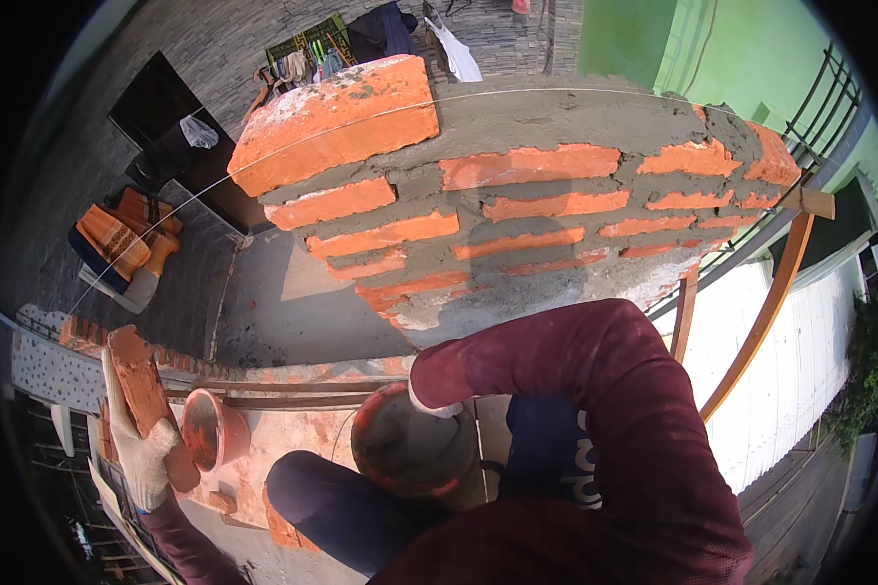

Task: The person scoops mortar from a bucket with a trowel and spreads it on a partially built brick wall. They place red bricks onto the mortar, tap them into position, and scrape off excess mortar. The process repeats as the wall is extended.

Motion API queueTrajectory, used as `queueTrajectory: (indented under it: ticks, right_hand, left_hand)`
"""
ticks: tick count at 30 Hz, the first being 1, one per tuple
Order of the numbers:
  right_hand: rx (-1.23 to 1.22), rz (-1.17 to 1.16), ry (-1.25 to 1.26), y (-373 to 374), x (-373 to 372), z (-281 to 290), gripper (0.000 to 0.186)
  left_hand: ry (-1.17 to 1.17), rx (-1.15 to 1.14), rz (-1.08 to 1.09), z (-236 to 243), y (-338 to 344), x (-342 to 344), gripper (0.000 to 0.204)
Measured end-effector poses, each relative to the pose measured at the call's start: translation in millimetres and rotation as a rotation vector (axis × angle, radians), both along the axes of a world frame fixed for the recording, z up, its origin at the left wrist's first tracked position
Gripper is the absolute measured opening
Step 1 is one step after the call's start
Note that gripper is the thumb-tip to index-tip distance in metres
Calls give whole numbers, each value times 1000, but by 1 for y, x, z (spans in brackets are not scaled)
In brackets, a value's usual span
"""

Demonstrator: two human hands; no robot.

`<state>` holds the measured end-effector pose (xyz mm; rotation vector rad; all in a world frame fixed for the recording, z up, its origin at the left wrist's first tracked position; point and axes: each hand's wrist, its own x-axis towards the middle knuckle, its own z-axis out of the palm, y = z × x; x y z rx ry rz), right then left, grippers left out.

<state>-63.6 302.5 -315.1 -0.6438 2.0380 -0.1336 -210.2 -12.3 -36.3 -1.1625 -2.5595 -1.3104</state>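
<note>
My left hand (137, 448), in a cream glove, grips a reddish brick (137, 375) held upright at the lower left, beside a small pink bucket (224, 434). My right hand (429, 402), also gloved, reaches into a larger bucket of grey mortar (400, 453) between my legs; its fingers are mostly hidden by sleeve and wrist, so what it holds is unclear. Ahead stands a brick wall (532, 210) with grey mortar joints and a band of wet mortar along the top. A loose-looking brick (332, 122) sits at its top left end, and a thin string crosses above.
Wooden props (771, 292) lean at the wall's right beside a white corrugated sheet (761, 390). Below on the left are a concrete floor (293, 302), orange cushions (122, 239) and a dark doorway (151, 107). A low brick edge (263, 370) runs behind the buckets. Laundry hangs beyond.
</note>
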Motion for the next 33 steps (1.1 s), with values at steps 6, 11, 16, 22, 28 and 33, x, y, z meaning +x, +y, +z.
queueTrajectory:
  ticks: [6,11,16,22,28,33]
  right_hand:
    - [110,49,27,27,23,29,48]
    - [125,104,111,26,24,59,55]
    - [120,94,124,41,38,56,56]
    - [89,64,159,49,39,55,56]
    - [41,1,185,49,33,54,57]
    - [5,-46,236,50,34,44,54]
  left_hand:
    - [447,-97,-762,151,279,55,116]
    - [564,-332,-922,162,455,120,119]
    - [568,-377,-942,124,518,135,122]
    - [599,-375,-1035,104,532,139,120]
    - [630,-404,-1123,105,524,146,122]
    - [556,-451,-1127,96,524,159,113]
